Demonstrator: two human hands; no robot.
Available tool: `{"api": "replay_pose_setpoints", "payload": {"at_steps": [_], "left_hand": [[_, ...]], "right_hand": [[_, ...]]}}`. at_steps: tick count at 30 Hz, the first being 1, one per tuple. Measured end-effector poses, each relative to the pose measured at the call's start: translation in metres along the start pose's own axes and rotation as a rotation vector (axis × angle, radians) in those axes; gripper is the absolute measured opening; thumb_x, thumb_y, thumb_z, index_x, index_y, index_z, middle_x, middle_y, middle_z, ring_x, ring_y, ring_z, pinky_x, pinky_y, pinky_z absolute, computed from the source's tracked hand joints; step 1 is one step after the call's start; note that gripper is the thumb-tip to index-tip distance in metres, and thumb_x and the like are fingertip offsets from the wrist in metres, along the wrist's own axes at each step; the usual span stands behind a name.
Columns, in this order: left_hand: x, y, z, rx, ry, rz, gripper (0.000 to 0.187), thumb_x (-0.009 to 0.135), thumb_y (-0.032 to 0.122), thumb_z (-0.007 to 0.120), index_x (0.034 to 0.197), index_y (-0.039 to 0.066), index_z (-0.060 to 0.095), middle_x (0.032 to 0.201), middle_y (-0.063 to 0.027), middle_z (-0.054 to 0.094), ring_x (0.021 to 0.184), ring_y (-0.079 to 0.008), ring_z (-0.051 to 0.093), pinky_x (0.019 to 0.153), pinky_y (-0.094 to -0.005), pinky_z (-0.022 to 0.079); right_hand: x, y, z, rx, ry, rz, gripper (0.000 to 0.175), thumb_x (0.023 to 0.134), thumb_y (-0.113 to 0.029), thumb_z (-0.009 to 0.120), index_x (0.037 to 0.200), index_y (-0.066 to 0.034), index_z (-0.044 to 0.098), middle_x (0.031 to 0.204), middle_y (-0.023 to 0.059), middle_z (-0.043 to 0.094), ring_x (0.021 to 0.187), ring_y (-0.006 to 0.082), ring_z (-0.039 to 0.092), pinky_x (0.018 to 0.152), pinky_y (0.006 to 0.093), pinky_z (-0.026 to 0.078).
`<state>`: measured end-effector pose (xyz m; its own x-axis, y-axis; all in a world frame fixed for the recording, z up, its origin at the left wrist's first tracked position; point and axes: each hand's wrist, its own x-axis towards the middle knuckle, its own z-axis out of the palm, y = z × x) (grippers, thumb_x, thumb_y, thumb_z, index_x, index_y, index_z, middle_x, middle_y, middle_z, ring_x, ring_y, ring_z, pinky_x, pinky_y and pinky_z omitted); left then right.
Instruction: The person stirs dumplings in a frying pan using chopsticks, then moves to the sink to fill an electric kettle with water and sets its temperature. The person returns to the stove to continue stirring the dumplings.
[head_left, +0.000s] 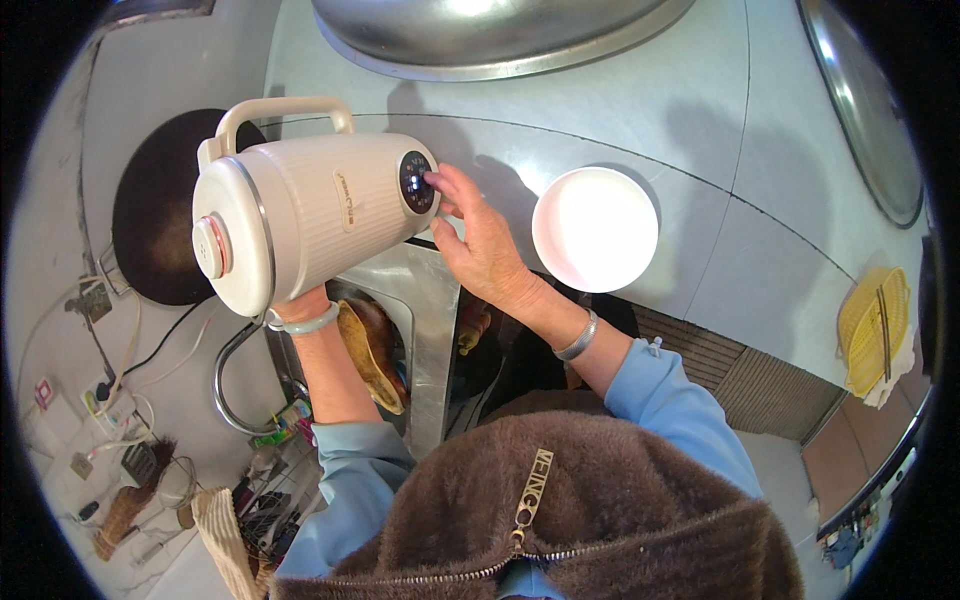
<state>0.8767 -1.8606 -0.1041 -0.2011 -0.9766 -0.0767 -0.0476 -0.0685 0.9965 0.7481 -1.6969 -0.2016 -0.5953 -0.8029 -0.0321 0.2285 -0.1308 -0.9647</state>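
A cream ribbed blender jug (315, 202) with a top handle and a lid (232, 236) lies slantwise across the left of my view. Its dark round touch panel (417, 182) is lit near the base. My right hand (480, 236) is empty, its fingers apart, with a fingertip at the panel. At the jug's near side, below the lid rim, is my left hand (301, 306); its fingers are hidden behind the jug, so its grip does not show. To the right of my right hand stands a white bowl (595, 229) on the pale tiled counter (480, 124).
A large metal lid (495, 45) rests at the back. Behind the jug is a dark wok (161, 217). A steel sink (431, 322) with a curved tap (225, 390) lies before me. Far right are a yellow basket (862, 337) and chopsticks (883, 334). Cords (135, 330) run along the left wall.
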Motion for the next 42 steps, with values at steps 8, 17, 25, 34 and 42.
{"api": "replay_pose_setpoints", "payload": {"at_steps": [8, 17, 25, 34, 42], "left_hand": [[0.006, 0.0, 0.001, 0.033, -0.031, -0.018, 0.077, 0.103, 0.056, 0.042, 0.16, 0.011, 0.017, 0.166, -0.0089, 0.023, 0.152, -0.0306, 0.02, 0.126, -0.0502, 0.014], [0.013, -0.004, -0.002, 0.006, -0.065, 0.017, 0.077, 0.103, 0.056, 0.042, 0.16, 0.011, 0.018, 0.166, -0.009, 0.024, 0.152, -0.0306, 0.021, 0.126, -0.0502, 0.015], [0.014, -0.011, -0.008, -0.036, -0.087, 0.022, 0.076, 0.103, 0.056, 0.042, 0.16, 0.011, 0.019, 0.165, -0.0091, 0.025, 0.151, -0.0306, 0.022, 0.125, -0.0502, 0.016], [0.014, -0.022, -0.015, -0.078, -0.104, 0.016, 0.076, 0.102, 0.056, 0.042, 0.159, 0.011, 0.02, 0.165, -0.0092, 0.026, 0.151, -0.0306, 0.023, 0.125, -0.0502, 0.017], [0.016, -0.026, -0.02, -0.105, -0.113, 0.008, 0.076, 0.102, 0.057, 0.042, 0.159, 0.011, 0.021, 0.164, -0.0092, 0.027, 0.15, -0.0307, 0.024, 0.124, -0.0502, 0.018]], "right_hand": [[0.003, 0.001, 0.003, -0.057, 0.052, -0.088, 0.061, 0.092, 0.003, 0.058, 0.148, -0.0026, 0.031, 0.141, 0.0212, 0.057, 0.121, 0.0358, 0.062, 0.103, 0.0422, 0.052], [0.007, 0.002, 0.003, -0.104, 0.076, -0.084, 0.061, 0.09, 0.002, 0.061, 0.145, -0.0025, 0.035, 0.133, 0.0203, 0.063, 0.116, 0.0356, 0.065, 0.098, 0.0415, 0.053], [0.013, -0.005, 0.004, -0.25, 0.092, -0.089, 0.057, 0.088, 0.002, 0.061, 0.141, -0.0019, 0.041, 0.127, 0.0221, 0.064, 0.116, 0.0395, 0.063, 0.098, 0.044, 0.051], [0.012, -0.002, 0.01, -0.397, 0.128, -0.208, 0.051, 0.085, 0.006, 0.059, 0.135, 0.0006, 0.047, 0.12, 0.0231, 0.064, 0.113, 0.0409, 0.063, 0.096, 0.0451, 0.051], [0.015, 0.0, 0.01, -0.361, 0.157, -0.217, 0.048, 0.084, 0.007, 0.059, 0.131, -0.0009, 0.051, 0.118, 0.0221, 0.065, 0.109, 0.0403, 0.064, 0.094, 0.0442, 0.052]]}}
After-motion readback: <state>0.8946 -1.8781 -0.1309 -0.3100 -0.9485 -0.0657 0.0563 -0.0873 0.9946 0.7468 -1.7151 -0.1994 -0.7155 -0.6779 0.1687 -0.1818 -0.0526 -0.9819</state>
